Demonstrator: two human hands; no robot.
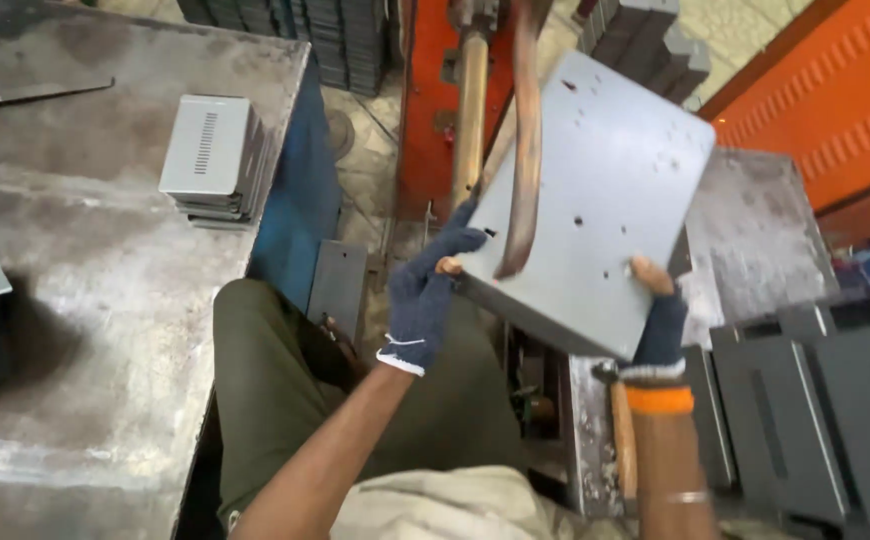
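The flat grey sheet-metal panel [595,200] is held up tilted over the lap, long axis running from lower left to upper right, smooth with a few small punched holes and a folded lower edge. A curved copper arm [525,140] crosses its face. Both hands wear fingerless blue knit gloves: left hand [425,295] is clamped on the lower-left edge, right hand [658,325] pinches the bottom edge, thumb on top.

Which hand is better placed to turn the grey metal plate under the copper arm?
Probably the left hand: it grips the grey metal plate at the edge right beside the copper arm. The right hand holds the lower corner, farther away, mainly supporting.
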